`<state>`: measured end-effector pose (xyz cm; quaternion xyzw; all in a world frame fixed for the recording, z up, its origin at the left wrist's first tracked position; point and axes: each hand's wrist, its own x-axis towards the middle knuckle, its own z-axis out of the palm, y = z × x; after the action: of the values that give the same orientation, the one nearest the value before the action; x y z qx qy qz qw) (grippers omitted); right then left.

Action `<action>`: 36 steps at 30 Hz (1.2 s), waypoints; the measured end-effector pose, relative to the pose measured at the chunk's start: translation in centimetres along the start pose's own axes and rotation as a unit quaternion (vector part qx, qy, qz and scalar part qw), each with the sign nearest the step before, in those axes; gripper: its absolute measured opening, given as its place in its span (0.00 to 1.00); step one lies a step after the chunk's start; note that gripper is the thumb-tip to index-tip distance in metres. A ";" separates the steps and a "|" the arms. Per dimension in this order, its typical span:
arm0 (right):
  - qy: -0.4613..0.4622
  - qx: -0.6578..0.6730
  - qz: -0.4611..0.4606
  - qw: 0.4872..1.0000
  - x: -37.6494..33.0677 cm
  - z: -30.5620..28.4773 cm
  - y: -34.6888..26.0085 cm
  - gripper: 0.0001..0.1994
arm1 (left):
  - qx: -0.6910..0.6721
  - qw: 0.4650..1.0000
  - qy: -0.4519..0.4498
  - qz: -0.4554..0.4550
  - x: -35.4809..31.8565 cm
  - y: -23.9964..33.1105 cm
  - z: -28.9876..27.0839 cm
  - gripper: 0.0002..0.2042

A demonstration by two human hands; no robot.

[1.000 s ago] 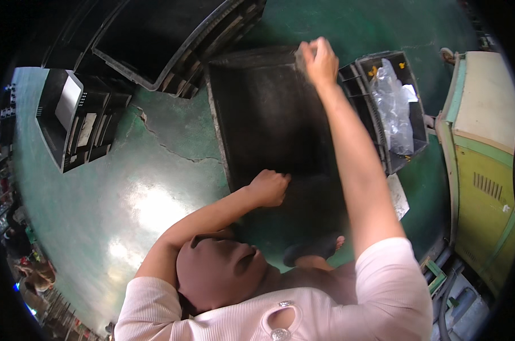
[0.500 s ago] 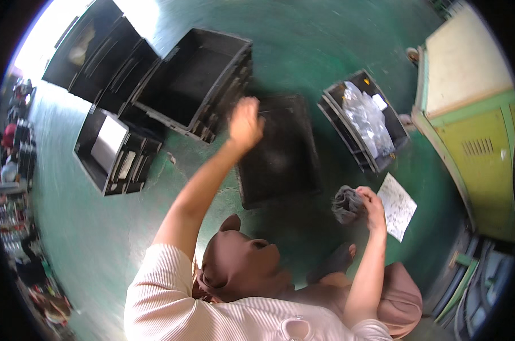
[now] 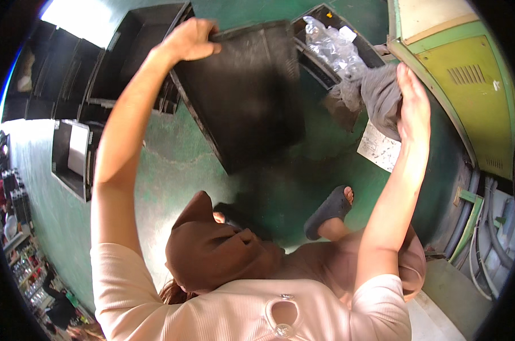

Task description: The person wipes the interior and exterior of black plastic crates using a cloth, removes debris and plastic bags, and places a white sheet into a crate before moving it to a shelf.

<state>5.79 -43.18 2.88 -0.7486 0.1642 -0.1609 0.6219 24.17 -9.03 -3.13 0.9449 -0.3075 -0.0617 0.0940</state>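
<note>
Your left hand (image 3: 194, 41): fingers curled on far-left corner of black crate (image 3: 240, 96), over green floor (image 3: 169, 176), apparently steadying it. Your right hand (image 3: 415, 108): fingers nearly straight, pressing bunched grey cloth (image 3: 381, 98), held right of crate.

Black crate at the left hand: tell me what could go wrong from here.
Only the left hand is on the black crate, at one corner, so it could twist or slip. It might then strike the right slipper. The grey cloth in the right hand might snag the clear plastic near it in view.
</note>
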 end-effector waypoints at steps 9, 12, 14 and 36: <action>-0.086 0.310 0.009 0.947 2.2 10.6 4.9 0.16 | 0.055 0.984 0.168 0.012 -6.0 6.4 -5.1 0.27; -0.051 -0.037 -0.162 0.985 1.9 15.6 10.5 0.09 | -0.005 0.988 0.155 -0.005 -5.9 6.3 -4.9 0.29; -0.130 -0.124 -0.199 0.964 0.7 19.0 14.2 0.12 | 0.000 0.993 0.111 -0.048 -5.4 6.5 -4.9 0.31; -0.206 -0.267 -0.375 0.863 -7.2 27.5 29.5 0.18 | -0.183 0.951 0.245 0.045 -4.9 6.7 -3.2 0.20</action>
<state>10.23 -20.90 -31.18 -0.9072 -0.2241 -0.1745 0.3103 16.93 -10.97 1.69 0.8826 -0.3010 0.1208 0.3404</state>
